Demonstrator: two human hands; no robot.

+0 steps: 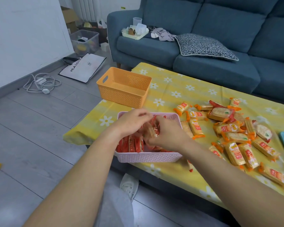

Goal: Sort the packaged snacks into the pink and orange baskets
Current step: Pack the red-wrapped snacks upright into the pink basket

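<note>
Together, left hand (131, 122) and right hand (168, 134) curl their fingers round clear red-edged snack packets (150, 131); both hover inside the pink perforated plastic basket (147, 157).

Bright, even, soft indoor light; shadows are faint, with a darker band under the tabletop (170, 89). Wide-angle bending curves the floor (31, 128) and sofa (220, 22) edges. Slight overall softness; snacks (234, 153) at right look smeared.

pink basket (147, 157) | orange basket (121, 94) | yellow tablecloth (179, 89), white daisies | orange-wrapped snacks (234, 153) | blue sofa (220, 22) | black-white patterned cushion (205, 46) | grey floor (31, 128)
</note>
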